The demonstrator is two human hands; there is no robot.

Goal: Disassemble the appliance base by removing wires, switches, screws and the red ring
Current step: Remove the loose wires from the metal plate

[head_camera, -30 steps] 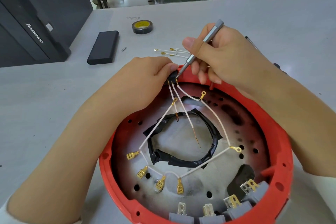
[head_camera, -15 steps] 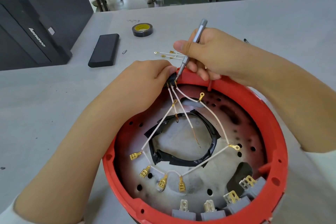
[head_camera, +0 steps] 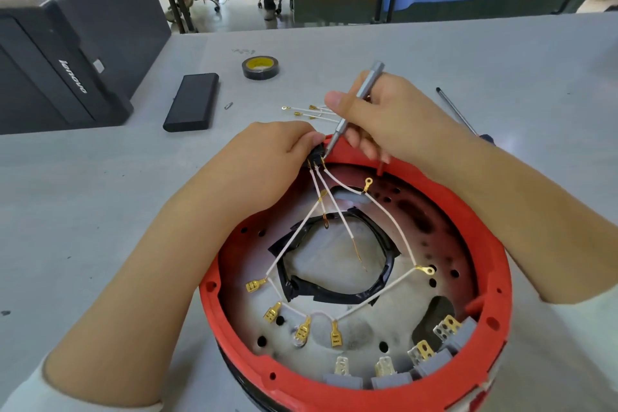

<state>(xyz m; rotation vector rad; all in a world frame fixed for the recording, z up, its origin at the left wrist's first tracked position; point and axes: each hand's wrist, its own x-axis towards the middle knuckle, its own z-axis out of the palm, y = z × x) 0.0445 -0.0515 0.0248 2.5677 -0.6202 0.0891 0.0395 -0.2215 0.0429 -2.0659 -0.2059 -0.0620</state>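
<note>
Grey table — left hand pinches black switch — right hand grips screwdriver.

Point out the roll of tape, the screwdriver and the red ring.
roll of tape (head_camera: 260,67): head view, its black outer wall.
screwdriver (head_camera: 368,82): head view, grey handle above the right hand.
red ring (head_camera: 498,281): head view, right-side rim.

"lenovo" in silver letters, running sideways on black computer case
</note>
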